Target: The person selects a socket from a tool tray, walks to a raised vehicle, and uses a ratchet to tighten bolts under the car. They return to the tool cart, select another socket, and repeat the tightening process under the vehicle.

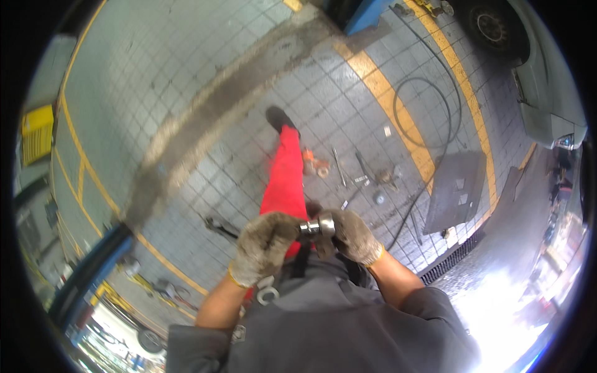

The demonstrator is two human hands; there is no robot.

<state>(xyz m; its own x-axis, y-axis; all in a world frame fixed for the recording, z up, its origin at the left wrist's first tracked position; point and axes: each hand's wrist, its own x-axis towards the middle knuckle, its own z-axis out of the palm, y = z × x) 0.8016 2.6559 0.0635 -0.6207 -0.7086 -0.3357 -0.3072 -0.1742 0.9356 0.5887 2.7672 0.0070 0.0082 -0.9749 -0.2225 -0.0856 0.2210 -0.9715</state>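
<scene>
In front of my waist, both gloved hands meet at a chrome ratchet head (326,225) with a socket (306,229) on its left side. My left hand (266,244) is closed, its fingertips at the socket. On the other side, my right hand (356,236) has its fingers curled round the ratchet; much of the tool is hidden by the glove. A dark tool with a jaw-like end (219,226) shows just left of my left glove; whether it is held or lies on the floor I cannot tell.
Tiled floor ahead holds an orange object (309,159), a long wrench (339,166) and several small parts. Dark panels (457,193) and a looped hose (429,144) lie to the right. A car wheel (491,28) stands far right, a yellow box (38,133) far left.
</scene>
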